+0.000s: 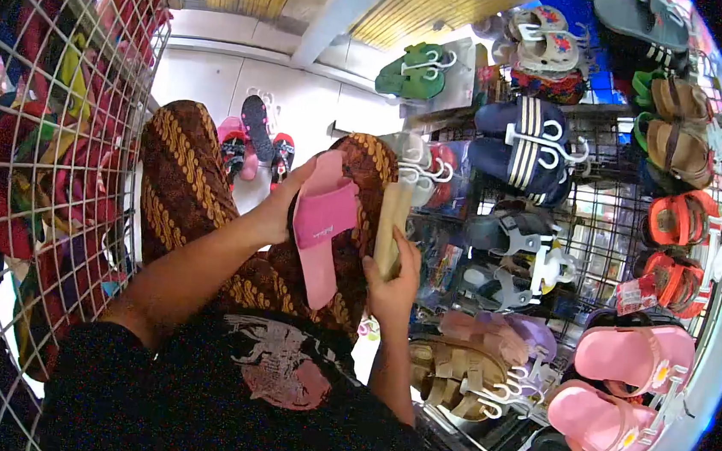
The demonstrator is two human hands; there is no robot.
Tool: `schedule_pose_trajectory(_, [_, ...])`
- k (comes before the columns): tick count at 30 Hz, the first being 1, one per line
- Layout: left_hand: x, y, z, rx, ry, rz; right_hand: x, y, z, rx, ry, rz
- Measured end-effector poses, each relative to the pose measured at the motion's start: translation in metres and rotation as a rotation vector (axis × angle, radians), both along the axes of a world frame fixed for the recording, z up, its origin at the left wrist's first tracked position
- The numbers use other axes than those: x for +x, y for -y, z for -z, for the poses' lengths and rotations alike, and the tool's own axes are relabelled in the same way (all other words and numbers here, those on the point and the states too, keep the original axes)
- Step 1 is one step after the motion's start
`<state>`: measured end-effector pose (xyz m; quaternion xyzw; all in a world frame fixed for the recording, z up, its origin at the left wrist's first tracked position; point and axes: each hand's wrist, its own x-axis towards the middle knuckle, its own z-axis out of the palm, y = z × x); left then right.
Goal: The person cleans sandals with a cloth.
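A pink slide sandal with a darker pink strap is held in my left hand, its fingers behind the sandal. My right hand grips a flat beige, strip-like object, thumb on one side and fingers on the other. Both things are above my lap, side by side and apart, over the brown patterned cloth on my legs. What the beige object is I cannot tell.
To the right, a wire rack holds sandals on white hangers, among them navy slides and pink sandals. A wire grid with colourful cloth behind it stands left. More footwear lies on the white floor.
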<state>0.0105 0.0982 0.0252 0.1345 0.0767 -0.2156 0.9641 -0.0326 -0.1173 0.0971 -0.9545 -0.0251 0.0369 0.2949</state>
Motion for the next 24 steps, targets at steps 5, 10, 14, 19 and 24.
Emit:
schedule_pose_trajectory(5, [0.003, -0.001, 0.007, 0.025, -0.003, 0.002, 0.006, -0.001, -0.001, 0.056, 0.047, -0.073])
schedule_pose_trajectory(10, [0.0, -0.002, 0.003, -0.033, -0.06, 0.007, 0.002, -0.005, -0.01, 0.065, 0.011, -0.001])
schedule_pose_trajectory(14, [0.001, -0.008, -0.017, -0.028, 0.007, 0.015, 0.0, -0.009, -0.014, 0.051, 0.004, -0.002])
schedule_pose_trajectory(19, [0.002, -0.004, -0.004, -0.093, 0.102, 0.01, -0.005, -0.006, -0.005, 0.299, -0.088, 0.074])
schedule_pose_trajectory(24, [-0.001, -0.006, -0.015, 0.234, 0.012, -0.106, -0.013, -0.018, -0.023, 0.428, -0.191, 0.062])
